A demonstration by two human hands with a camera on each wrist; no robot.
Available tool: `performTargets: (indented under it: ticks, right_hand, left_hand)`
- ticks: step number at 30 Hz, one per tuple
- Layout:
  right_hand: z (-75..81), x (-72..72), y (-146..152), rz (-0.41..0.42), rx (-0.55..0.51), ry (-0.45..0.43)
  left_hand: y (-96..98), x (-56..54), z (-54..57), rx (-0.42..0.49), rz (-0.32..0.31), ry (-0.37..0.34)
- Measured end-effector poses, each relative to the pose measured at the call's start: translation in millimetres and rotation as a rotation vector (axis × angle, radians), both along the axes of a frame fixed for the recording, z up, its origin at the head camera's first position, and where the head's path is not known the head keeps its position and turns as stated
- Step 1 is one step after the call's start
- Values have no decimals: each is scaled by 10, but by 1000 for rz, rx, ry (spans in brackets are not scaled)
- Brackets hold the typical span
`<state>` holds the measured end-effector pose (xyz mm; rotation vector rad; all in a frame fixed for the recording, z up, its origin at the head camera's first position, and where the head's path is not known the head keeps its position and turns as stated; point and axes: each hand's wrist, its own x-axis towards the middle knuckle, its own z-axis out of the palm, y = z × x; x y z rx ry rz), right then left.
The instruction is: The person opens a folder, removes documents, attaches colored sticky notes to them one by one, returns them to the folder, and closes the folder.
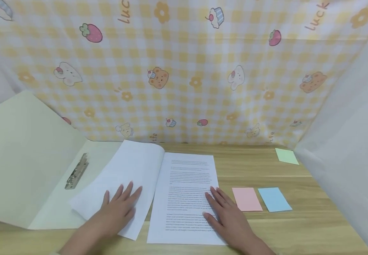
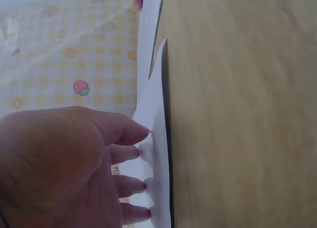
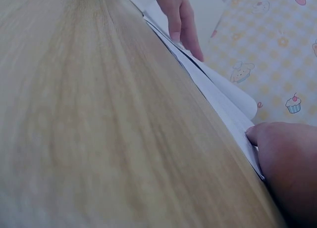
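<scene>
A stack of printed sheets (image 1: 187,198) lies flat at the centre of the table, lines of text facing up. At its left, a blank white page (image 1: 136,163) is folded over with a curved bend at the top, partly covering the open folder. My left hand (image 1: 117,212) rests on that page with fingers spread; in the left wrist view its fingertips (image 2: 143,186) press on the paper. On the right edge of the printed sheets lies my right hand (image 1: 230,219), fingers extended, holding nothing. The right wrist view shows its thumb at the paper's edge.
A pale folder (image 1: 21,152) stands open at the left, with a metal clip (image 1: 77,171) inside. To the right are pink (image 1: 247,199) and blue sticky notes (image 1: 274,199), plus a green one (image 1: 286,156) farther back. A checked curtain (image 1: 184,71) hangs behind the wooden table (image 1: 324,212).
</scene>
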<state>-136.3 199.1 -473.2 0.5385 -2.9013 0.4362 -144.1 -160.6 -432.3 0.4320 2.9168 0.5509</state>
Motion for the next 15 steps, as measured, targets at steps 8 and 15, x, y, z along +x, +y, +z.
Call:
performTargets:
  ticks: [8, 15]
  right_hand:
    - [11, 14, -13, 17, -29, 32]
    - [31, 14, -3, 7, -105, -24]
  left_hand:
    - [20, 17, 73, -90, -15, 17]
    - [363, -8, 207, -24, -102, 144]
